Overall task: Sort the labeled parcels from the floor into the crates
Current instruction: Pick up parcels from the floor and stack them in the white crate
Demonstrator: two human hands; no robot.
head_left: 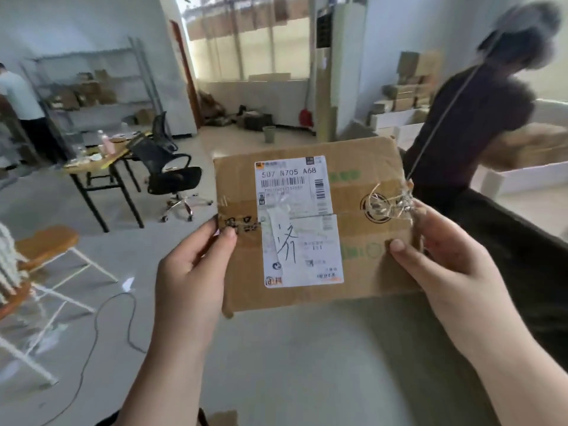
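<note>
Both hands, left hand (190,272) and right hand (442,259), gripped box (310,222) at frame middle, label (299,221) facing up; reading step; next, pick matching crate, likely white bins (504,179) at right

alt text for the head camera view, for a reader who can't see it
The left hand and right hand hold a taped cardboard parcel by its side edges, its white shipping label facing the camera. Behind, a blurred person in a dark top is beside white crates at right; a black office chair stands at left.
</note>
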